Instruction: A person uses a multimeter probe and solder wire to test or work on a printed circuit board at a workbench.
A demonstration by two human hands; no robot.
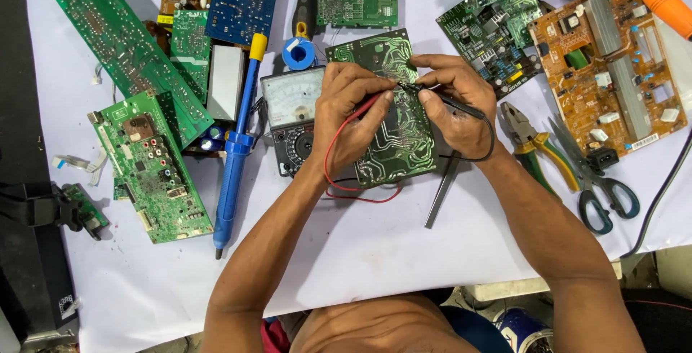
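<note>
Both hands work over a green circuit board (393, 133) that lies copper-trace side up near the middle of the white-covered counter (360, 252), just right of an analog multimeter (292, 118). The left hand (346, 118) rests on the board's left part, its fingers pressed together around a red test probe (369, 106), whose red lead (339, 173) loops down past the wrist and along the board's lower edge. The right hand (454, 100) lies on the board's right edge, its fingers pinching a black test probe (440, 100) like a pen; the black lead (486, 147) curves round below the hand. The 2 probe tips come close together on the traces in the board's upper half. A dark flat metal strip (441, 191) lies slanted just below the right hand. Left of the multimeter lies a blue desoldering pump (234, 151) with a yellow cap, and a small blue reel (298, 54) sits just above the meter. Further left, several green boards (151, 165) overlap one another. To the right lie pliers (533, 144) with green and yellow handles, scissors (598, 180) with dark handles, and a brown power board (609, 72). An orange tool handle (659, 0) sticks in from the upper right corner.
</note>
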